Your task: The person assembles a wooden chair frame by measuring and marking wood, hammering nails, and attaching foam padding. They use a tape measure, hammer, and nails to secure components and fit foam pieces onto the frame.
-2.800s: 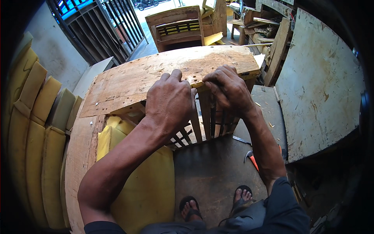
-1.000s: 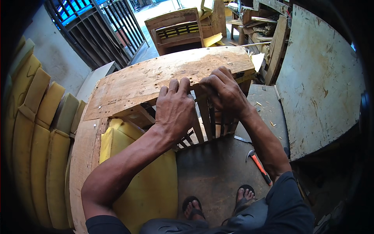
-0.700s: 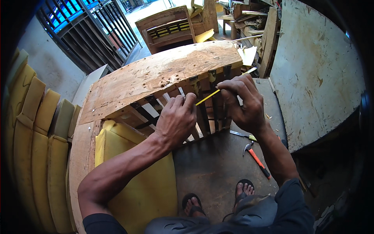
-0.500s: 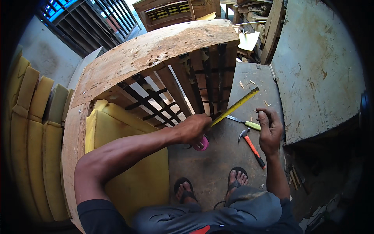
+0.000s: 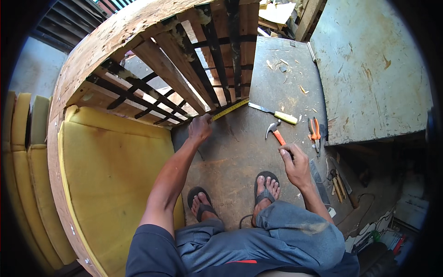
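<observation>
My left hand (image 5: 200,129) is closed around a tape measure, whose case is hidden by the hand. Its yellow blade (image 5: 230,110) extends to the right along the lower edge of a wooden furniture frame (image 5: 162,64) crossed by black straps (image 5: 213,51). My right hand (image 5: 295,165) hovers over the floor with thumb and fingers pinched together; I cannot make out what, if anything, is between them. Just beyond it lies a claw hammer (image 5: 278,136) with an orange handle, partly covered by the hand. Farther off is a flat-bladed tool (image 5: 285,118) with a yellow-green handle.
Orange-handled pliers (image 5: 314,133) lie on the dark floor (image 5: 221,159) among wood chips. A yellow foam cushion (image 5: 115,180) fills the frame's left part; more cushions (image 5: 39,184) stand beyond it. A worn grey panel (image 5: 374,74) stands right, with pincers (image 5: 338,187) below.
My left hand has moved left and lower, bringing the tape blade against the frame's bottom edge. My right hand has come down and left over the hammer's handle. The view has tilted down.
</observation>
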